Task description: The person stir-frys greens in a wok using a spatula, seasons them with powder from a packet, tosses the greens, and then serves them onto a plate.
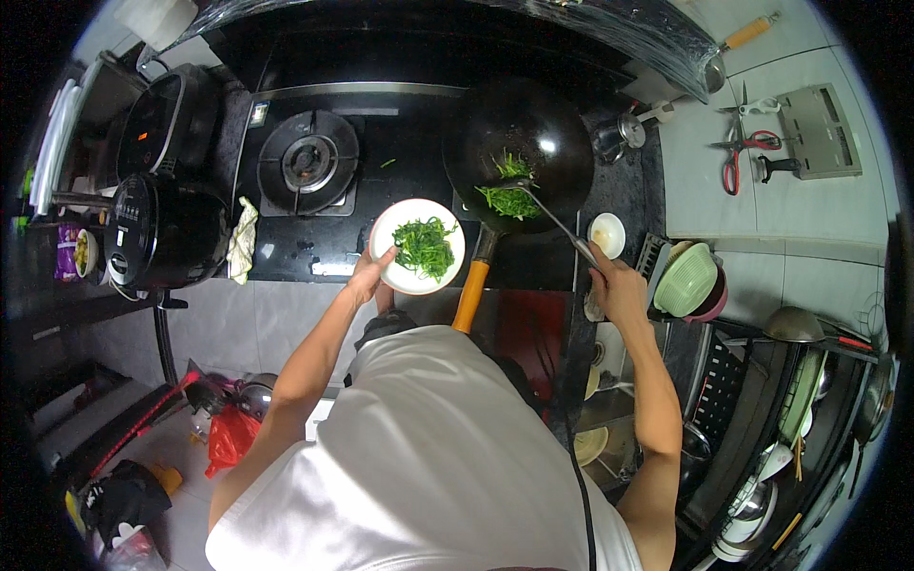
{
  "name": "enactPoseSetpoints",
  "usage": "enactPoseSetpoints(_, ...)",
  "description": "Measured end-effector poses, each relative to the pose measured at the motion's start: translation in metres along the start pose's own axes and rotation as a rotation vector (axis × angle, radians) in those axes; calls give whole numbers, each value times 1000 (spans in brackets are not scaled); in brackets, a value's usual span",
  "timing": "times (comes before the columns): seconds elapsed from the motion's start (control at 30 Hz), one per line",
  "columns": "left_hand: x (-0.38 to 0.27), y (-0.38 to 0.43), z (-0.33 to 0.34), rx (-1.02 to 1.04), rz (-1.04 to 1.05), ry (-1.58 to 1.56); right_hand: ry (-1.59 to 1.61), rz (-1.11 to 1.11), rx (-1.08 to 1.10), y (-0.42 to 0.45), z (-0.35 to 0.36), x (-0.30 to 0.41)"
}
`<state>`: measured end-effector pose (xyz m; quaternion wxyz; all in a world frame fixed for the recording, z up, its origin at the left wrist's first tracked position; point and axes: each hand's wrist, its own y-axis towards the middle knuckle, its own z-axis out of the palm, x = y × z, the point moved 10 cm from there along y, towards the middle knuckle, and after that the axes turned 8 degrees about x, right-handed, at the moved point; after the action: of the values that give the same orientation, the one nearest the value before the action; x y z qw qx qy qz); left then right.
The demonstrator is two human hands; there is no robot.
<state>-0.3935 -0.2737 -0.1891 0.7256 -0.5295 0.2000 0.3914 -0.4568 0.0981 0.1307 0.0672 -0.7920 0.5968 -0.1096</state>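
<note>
My left hand [368, 275] grips the rim of a white plate [385, 224], which bears a heap of cooked leafy greens [426, 248]. To the right of the plate, a dark wok [564, 171] with an orange wooden handle [471, 295] sits on the stove. More greens [512, 198] lie in the wok. My right hand [615, 287] is closed around the handle of a metal cooking utensil [568, 232]; its head rests at the greens in the wok. Just above that hand stands a small white bowl [609, 234] with a little pale content.
An unused gas burner [307, 162] lies left of the wok, a crumpled cloth [243, 239] at the stove's left edge. Black rice cooker [166, 232] at left. A moka pot [620, 135] stands right of the wok; green colander [685, 280] at right. Scissors [742, 145] hang on the tiled wall.
</note>
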Motion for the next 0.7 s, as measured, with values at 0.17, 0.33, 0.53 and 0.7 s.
enactPoseSetpoints(0.17, -15, -5, 4, -78, 8, 230, 11, 100, -143, 7, 6, -10)
enactPoseSetpoints(0.33, -23, -2, -4, -204, -82, 372, -98, 132, -100, 18, 31, -13)
enactPoseSetpoints(0.53, -21, 10, -21, -187, -22, 513, 2, 132, 5, -12, 46, 2)
enactPoseSetpoints(0.7, -85, -68, 33, -603, 672, 1142, 225, 172, -118, -25, 26, -8)
